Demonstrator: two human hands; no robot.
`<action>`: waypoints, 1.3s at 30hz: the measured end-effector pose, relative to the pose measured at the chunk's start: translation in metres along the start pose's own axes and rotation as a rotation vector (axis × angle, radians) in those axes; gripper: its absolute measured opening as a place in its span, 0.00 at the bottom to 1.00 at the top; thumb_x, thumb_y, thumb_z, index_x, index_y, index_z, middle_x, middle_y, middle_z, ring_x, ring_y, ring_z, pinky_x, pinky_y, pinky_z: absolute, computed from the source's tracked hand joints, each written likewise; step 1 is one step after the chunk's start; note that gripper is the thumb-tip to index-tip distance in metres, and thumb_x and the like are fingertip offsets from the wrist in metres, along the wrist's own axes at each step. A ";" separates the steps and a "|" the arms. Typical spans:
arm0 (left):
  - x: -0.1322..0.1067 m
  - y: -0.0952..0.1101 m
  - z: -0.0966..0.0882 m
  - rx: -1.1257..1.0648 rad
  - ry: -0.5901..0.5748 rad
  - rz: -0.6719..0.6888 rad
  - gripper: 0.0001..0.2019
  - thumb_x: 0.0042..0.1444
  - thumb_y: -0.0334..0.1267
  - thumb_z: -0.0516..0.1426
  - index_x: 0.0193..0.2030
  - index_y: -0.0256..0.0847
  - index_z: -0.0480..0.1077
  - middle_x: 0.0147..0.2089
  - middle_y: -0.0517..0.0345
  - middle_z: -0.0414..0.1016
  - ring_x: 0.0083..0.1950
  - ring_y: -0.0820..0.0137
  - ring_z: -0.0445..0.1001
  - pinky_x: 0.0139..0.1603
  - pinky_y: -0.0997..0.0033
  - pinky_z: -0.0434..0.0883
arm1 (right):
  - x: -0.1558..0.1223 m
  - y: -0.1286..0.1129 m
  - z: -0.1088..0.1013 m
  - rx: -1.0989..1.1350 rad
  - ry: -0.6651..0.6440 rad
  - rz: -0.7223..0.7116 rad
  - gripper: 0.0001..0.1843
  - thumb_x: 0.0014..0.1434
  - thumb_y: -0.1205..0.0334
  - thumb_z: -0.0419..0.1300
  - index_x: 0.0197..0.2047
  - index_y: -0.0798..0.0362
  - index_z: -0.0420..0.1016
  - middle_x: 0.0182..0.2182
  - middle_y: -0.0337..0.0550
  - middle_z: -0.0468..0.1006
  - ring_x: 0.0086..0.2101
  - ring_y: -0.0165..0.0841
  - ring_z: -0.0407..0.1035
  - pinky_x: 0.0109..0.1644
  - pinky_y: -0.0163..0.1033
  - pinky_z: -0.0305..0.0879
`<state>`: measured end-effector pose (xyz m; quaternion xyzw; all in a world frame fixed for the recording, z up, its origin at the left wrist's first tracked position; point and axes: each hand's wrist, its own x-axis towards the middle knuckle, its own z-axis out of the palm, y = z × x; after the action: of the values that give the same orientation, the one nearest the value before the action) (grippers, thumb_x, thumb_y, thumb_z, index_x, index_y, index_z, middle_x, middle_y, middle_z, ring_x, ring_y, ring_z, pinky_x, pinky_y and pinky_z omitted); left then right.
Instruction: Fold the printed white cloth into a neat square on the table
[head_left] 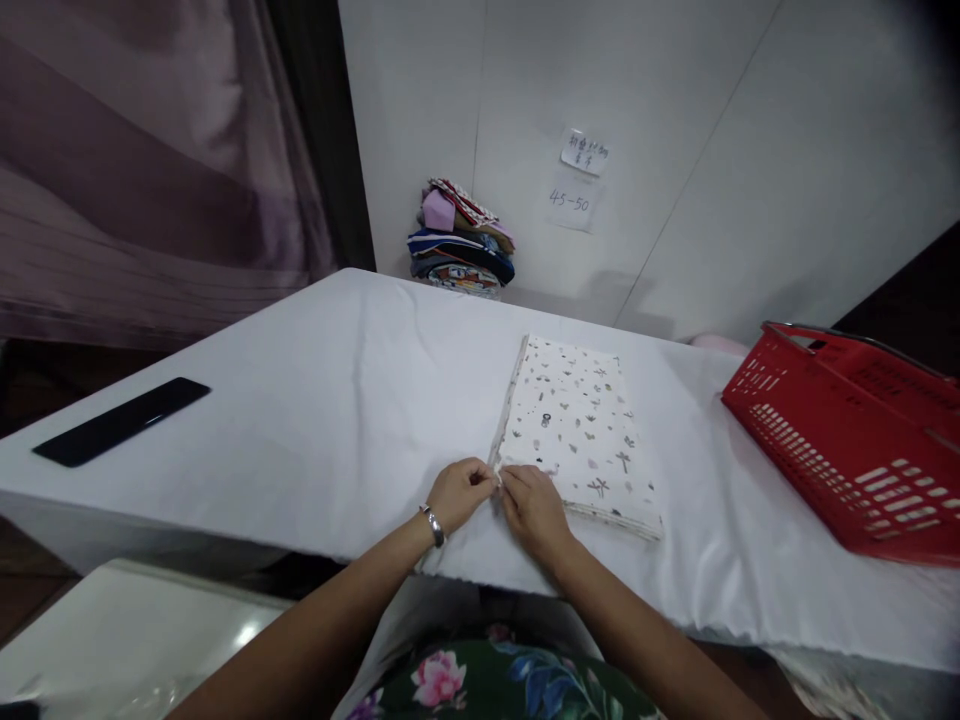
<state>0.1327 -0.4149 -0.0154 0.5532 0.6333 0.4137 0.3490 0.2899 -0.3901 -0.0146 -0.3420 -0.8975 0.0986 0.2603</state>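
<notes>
A folded white cloth [577,415] with a small scattered print lies in layers on the white-covered table [292,400]. At its near left corner, my left hand [459,490] pinches the cloth's edge between thumb and fingers. Close beside it, my right hand [534,508] has its fingers bent over the same corner, thumb and fingertips pressed on the fabric. The fingertips of both hands nearly meet there. A silver bracelet [433,525] circles my left wrist.
To the right stands a red plastic basket [840,450] with a handle. A flat black strip-like object [124,420] lies at the left. Beyond the far edge is a stack of folded fabrics [461,245]. Paper notes [577,180] hang on the wall, and a pinkish curtain [150,170] hangs at left.
</notes>
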 end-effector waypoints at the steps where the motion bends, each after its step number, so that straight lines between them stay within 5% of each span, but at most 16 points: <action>1: 0.000 0.000 -0.001 -0.025 -0.009 0.005 0.09 0.47 0.42 0.55 0.24 0.39 0.70 0.24 0.62 0.71 0.28 0.73 0.67 0.31 0.74 0.64 | 0.001 0.002 0.000 0.046 0.019 0.018 0.10 0.59 0.67 0.50 0.41 0.52 0.71 0.38 0.46 0.74 0.40 0.36 0.64 0.44 0.41 0.59; 9: -0.003 -0.001 -0.008 0.167 0.109 0.086 0.09 0.49 0.43 0.55 0.25 0.40 0.68 0.25 0.63 0.69 0.28 0.74 0.66 0.31 0.74 0.62 | 0.007 0.009 -0.007 0.328 0.086 0.227 0.12 0.61 0.63 0.47 0.32 0.51 0.70 0.30 0.40 0.72 0.33 0.32 0.65 0.38 0.36 0.60; 19: -0.007 0.010 0.003 0.482 0.056 0.084 0.09 0.49 0.44 0.57 0.26 0.41 0.66 0.30 0.60 0.69 0.34 0.70 0.66 0.34 0.71 0.60 | 0.005 0.006 -0.005 0.248 0.082 0.164 0.12 0.61 0.64 0.47 0.31 0.51 0.69 0.30 0.41 0.71 0.34 0.32 0.64 0.39 0.37 0.60; 30: -0.010 0.009 0.002 0.412 0.021 0.136 0.03 0.49 0.37 0.56 0.29 0.41 0.66 0.31 0.60 0.68 0.35 0.71 0.66 0.36 0.72 0.61 | 0.003 0.006 -0.003 0.197 0.061 0.138 0.10 0.62 0.65 0.47 0.35 0.52 0.70 0.34 0.43 0.73 0.37 0.34 0.65 0.43 0.38 0.61; 39: -0.010 0.015 0.007 0.380 0.046 0.081 0.08 0.51 0.40 0.53 0.25 0.40 0.68 0.27 0.61 0.68 0.31 0.73 0.65 0.33 0.73 0.59 | 0.001 0.008 0.001 0.158 0.077 0.110 0.11 0.61 0.65 0.48 0.38 0.51 0.71 0.36 0.45 0.74 0.39 0.35 0.66 0.44 0.40 0.63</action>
<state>0.1465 -0.4227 -0.0044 0.6246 0.6849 0.3131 0.2067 0.2929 -0.3833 -0.0177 -0.3728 -0.8561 0.1699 0.3150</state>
